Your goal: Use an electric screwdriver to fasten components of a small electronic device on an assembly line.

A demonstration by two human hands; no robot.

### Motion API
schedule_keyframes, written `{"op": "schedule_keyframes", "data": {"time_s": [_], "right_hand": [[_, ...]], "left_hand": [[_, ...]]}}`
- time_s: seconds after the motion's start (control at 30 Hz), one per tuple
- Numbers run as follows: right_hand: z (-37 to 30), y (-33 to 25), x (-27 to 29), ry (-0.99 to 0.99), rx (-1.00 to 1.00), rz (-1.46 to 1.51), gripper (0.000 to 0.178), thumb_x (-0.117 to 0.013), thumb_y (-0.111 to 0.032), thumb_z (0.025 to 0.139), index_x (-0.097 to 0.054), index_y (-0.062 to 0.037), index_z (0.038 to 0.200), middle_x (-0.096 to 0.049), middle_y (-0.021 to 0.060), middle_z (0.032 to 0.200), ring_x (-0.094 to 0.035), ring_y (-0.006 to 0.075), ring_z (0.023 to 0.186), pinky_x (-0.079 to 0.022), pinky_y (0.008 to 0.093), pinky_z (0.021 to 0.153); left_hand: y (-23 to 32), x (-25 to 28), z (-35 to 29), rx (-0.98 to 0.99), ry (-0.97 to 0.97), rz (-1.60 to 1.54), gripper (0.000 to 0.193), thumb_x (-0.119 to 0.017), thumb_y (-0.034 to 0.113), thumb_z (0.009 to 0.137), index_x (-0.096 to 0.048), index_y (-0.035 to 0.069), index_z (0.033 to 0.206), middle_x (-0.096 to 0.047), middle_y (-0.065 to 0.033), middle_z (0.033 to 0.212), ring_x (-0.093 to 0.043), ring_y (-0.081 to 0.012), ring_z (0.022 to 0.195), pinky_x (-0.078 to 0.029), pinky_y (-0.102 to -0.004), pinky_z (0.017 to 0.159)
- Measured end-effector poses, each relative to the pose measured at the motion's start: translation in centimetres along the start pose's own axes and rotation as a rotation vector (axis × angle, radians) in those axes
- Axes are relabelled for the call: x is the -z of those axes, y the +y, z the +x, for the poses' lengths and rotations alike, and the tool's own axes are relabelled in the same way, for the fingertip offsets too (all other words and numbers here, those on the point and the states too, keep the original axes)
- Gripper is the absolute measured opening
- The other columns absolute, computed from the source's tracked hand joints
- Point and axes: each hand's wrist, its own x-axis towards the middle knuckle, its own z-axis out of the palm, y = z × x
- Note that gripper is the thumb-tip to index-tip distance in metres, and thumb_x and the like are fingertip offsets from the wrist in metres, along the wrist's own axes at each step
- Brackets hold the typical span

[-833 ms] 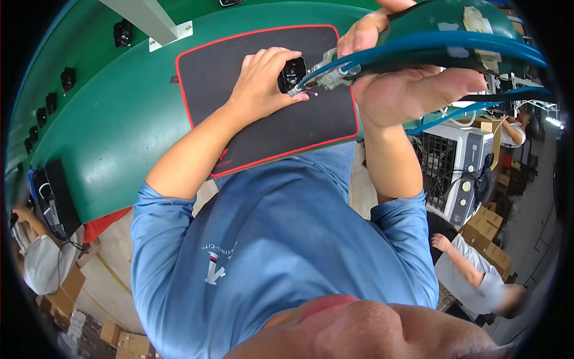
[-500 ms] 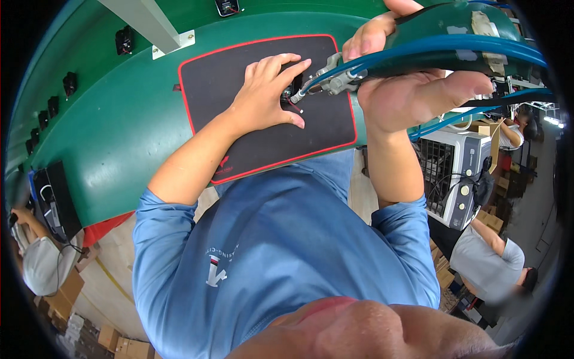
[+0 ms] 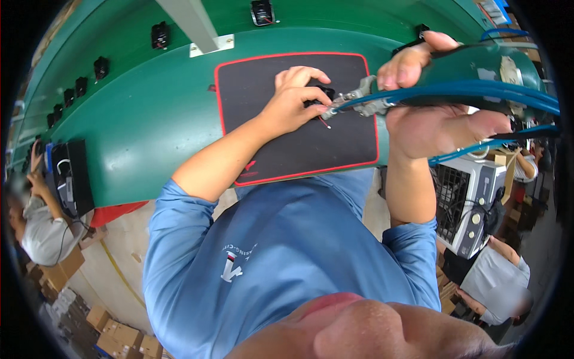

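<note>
On the black mat with a red border (image 3: 287,152), a small black part (image 3: 326,96) with a thin red wire lies mostly hidden under fingers. My left hand (image 3: 293,103) is closed round it, thumb and forefinger near the tool's tip. In my right hand (image 3: 427,122) is a green-bodied power screwdriver (image 3: 472,72) with blue air hoses (image 3: 454,90), lying nearly level. Its grey metal nose (image 3: 365,99) points left and meets the black part beside my left fingertips. Exact contact at the tip cannot be made out.
Several black units (image 3: 160,36) stand along the green channel beyond the bench (image 3: 155,119). A grey post (image 3: 197,27) is bolted at the far edge. A black box (image 3: 72,179) sits at the left end. A white fan unit (image 3: 469,206) and other people (image 3: 487,275) are beside me.
My left hand's spread fingers have closed in on the black part. The tool's nose remains at the part. The whole view has shifted, so the bench appears further right and lower.
</note>
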Motion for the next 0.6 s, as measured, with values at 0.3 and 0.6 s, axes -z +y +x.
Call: {"op": "schedule_keyframes", "data": {"time_s": [0.3,0.6], "right_hand": [[-0.3,-0.3,1.0,-0.058,-0.028,0.013,0.12,-0.035,-0.099,0.079,-0.056,0.0049,0.135,-0.063,0.01,0.086,-0.059,0.021,0.074,-0.05,0.0356,0.067],[0.7,-1.4,-3.8,0.278,-0.116,-0.087,0.111,-0.026,-0.096,0.084,-0.058,0.0049,0.117,-0.061,0.0099,0.067,-0.061,0.0201,0.056,-0.055,0.0319,0.056]], "left_hand": [[0.2,-0.4,0.1,-0.014,-0.011,-0.062,0.021,-0.09,0.027,0.075,-0.074,0.017,0.085,-0.063,-0.0013,0.127,-0.051,-0.0281,0.127,-0.029,-0.0479,0.105],[0.7,1.6,-0.2,-0.045,-0.153,0.161,0.109,-0.095,0.046,0.057,-0.047,0.015,0.15,-0.048,-0.0085,0.147,-0.042,-0.0336,0.139,-0.028,-0.0533,0.114]]}}
